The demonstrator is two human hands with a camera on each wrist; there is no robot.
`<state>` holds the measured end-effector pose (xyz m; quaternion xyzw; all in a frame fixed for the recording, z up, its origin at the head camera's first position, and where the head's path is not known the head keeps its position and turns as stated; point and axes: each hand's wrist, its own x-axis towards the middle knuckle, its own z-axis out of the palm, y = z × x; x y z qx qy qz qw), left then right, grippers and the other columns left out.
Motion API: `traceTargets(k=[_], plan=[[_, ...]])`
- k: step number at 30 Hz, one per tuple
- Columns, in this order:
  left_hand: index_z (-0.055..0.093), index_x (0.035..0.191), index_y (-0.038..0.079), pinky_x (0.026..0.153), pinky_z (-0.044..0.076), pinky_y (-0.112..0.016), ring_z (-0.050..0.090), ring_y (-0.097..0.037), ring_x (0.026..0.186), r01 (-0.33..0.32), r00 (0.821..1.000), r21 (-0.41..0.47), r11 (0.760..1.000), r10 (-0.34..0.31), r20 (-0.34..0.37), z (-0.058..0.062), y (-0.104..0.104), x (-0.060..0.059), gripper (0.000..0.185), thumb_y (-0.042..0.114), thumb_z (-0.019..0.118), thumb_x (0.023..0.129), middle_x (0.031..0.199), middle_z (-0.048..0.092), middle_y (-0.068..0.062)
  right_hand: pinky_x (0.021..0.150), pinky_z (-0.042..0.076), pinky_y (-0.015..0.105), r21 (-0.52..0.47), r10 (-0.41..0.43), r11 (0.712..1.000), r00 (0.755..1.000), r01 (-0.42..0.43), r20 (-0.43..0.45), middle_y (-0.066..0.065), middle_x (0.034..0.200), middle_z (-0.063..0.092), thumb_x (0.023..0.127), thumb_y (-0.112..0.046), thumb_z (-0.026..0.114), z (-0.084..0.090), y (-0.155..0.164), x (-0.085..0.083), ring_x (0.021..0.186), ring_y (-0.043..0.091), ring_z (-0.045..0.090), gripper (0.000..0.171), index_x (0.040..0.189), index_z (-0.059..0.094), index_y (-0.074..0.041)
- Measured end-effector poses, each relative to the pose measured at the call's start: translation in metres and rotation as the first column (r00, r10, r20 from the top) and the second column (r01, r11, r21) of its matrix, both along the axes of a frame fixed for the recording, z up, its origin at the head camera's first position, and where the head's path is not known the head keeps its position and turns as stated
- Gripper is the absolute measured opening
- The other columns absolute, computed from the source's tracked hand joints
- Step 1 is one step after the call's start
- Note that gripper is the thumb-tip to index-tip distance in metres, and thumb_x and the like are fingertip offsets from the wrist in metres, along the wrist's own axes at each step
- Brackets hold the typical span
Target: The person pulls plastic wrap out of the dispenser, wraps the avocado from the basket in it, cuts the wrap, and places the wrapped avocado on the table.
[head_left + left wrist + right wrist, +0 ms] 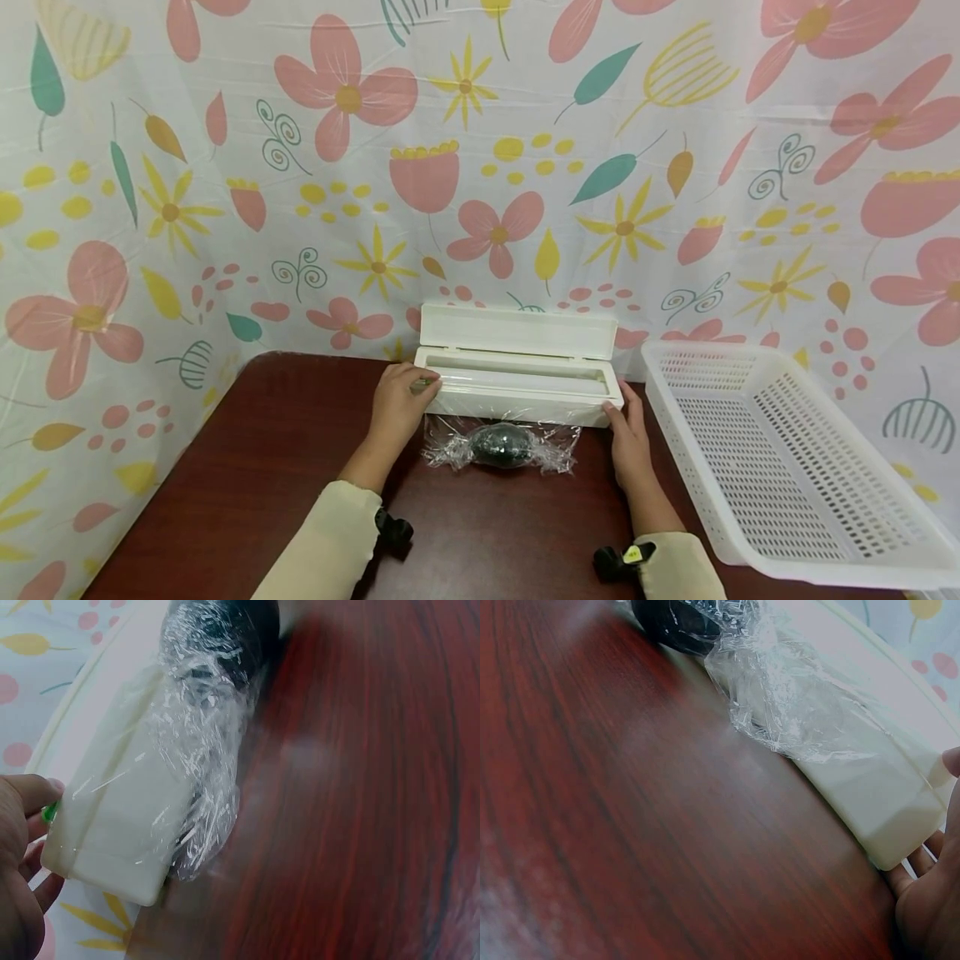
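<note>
A white cling film dispenser box (517,400) lies on the table with its lid (517,332) raised at the back and a film roll (525,381) inside. My left hand (401,404) grips its left end, thumb on top beside a small green piece (49,812) on the box. At the right end, my right hand (632,437) holds the box, thumb on the front top corner and fingers round the side. Film comes over the front to a dark, rounded oval object (502,446) wrapped in clear cling film (780,712) with crumpled ends.
To the right stands a white perforated plastic basket (738,542). The dark red wooden table (495,533) reaches back to a floral-patterned curtain (495,167) behind the box.
</note>
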<state>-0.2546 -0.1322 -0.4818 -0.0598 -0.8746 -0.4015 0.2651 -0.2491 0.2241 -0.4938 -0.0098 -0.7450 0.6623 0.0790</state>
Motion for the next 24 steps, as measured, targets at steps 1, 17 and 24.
traceTargets(k=[1,17,24], plan=[[0.08,0.095,0.016,0.085,0.053,-0.042,0.061,-0.025,0.102,-0.003,1.0,0.007,1.0,0.003,0.005,0.0,0.0,0.001,0.01,0.022,0.08,0.087,0.098,0.073,-0.003,0.096,0.031,0.002,-0.002,0.001,1.0,1.0,-0.001,0.001,0.009,0.165,0.027,0.108,-0.017,0.044,0.0,0.0,0.0,0.143,0.014,0.03,0.057,0.161,0.023,-0.012],[0.081,0.099,0.015,0.069,0.049,-0.032,0.059,-0.018,0.083,-0.07,0.998,0.092,0.993,0.069,0.015,-0.003,0.005,0.007,0.012,0.02,0.08,0.088,0.099,0.072,-0.001,0.098,0.031,0.004,-0.01,-0.007,1.0,1.0,0.007,-0.029,0.007,0.164,0.027,0.109,-0.018,0.043,-0.026,0.009,-0.016,0.137,0.006,0.033,0.056,0.161,0.023,-0.017],[0.081,0.096,0.012,0.07,0.054,-0.034,0.066,-0.021,0.088,-0.087,0.994,0.14,0.986,0.094,-0.049,-0.007,0.005,0.007,0.009,0.015,0.081,0.087,0.098,0.073,-0.003,0.097,0.031,0.005,-0.012,0.002,1.0,0.999,-0.002,-0.032,0.009,0.164,0.028,0.109,-0.018,0.044,-0.018,0.007,-0.011,0.14,0.01,0.033,0.056,0.161,0.023,-0.014]])
